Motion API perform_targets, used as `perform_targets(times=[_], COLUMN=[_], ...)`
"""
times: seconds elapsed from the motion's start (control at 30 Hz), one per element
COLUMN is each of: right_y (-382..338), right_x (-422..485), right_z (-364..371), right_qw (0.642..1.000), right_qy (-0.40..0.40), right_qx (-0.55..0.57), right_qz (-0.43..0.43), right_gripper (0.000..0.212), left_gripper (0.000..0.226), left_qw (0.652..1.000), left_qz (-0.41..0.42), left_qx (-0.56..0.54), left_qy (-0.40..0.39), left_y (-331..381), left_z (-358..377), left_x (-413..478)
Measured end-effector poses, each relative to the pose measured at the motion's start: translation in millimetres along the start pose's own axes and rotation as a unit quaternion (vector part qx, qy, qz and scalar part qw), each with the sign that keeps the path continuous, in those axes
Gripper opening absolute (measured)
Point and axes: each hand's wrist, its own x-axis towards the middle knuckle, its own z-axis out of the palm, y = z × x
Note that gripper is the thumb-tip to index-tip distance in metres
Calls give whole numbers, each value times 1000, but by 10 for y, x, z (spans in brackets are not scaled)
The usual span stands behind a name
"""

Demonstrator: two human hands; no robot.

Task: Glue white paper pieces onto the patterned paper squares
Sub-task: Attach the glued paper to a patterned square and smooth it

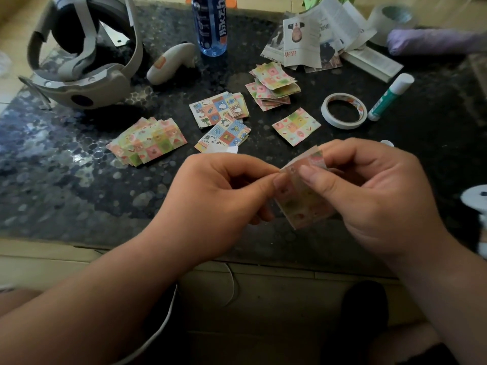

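Note:
Both hands hold one patterned paper square (300, 198) above the table's near edge. My left hand (224, 188) pinches its upper left corner. My right hand (369, 191) grips its right side, thumb pressed on the front. More patterned squares lie on the dark table (79, 180): a fanned pile (147, 140) at left, two blue-patterned groups (221, 119) in the middle, a stack (272, 85) behind, and a single square (296, 126). A small white paper piece (232, 150) shows just beyond my left hand. A green glue stick (390, 97) lies at right.
A tape roll (344, 110) sits beside the glue stick. A VR headset (84, 54), a white controller (171, 63) and a blue bottle (210, 25) stand at the back. Cut magazine pages (316, 35) and a purple object (432, 42) lie at the back right.

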Motion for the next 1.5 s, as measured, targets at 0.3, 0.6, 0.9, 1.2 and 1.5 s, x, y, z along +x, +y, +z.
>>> perform_targets(times=[0.3, 0.6, 0.9, 1.2, 1.5], right_y=[-7, -97, -86, -25, -58], right_x=[49, 120, 11, 38, 41], right_z=[50, 74, -33, 3, 26], right_qw=[993, 933, 957, 964, 961], right_qy=[38, 86, -62, -20, -30], right_qx=[16, 182, 118, 119, 154], right_qz=[112, 297, 258, 238, 228], right_gripper=[9, 8, 26, 25, 32], left_gripper=[16, 14, 8, 17, 19], left_qw=[978, 934, 929, 934, 936], left_qz=[-180, -291, -246, -254, -246], left_qx=[-89, -171, -275, -242, -242], left_qy=[-62, -118, -12, -63, -61], left_y=[9, 0, 14, -3, -9], left_z=[26, 80, 90, 57, 66], left_x=[50, 19, 81, 39, 29])
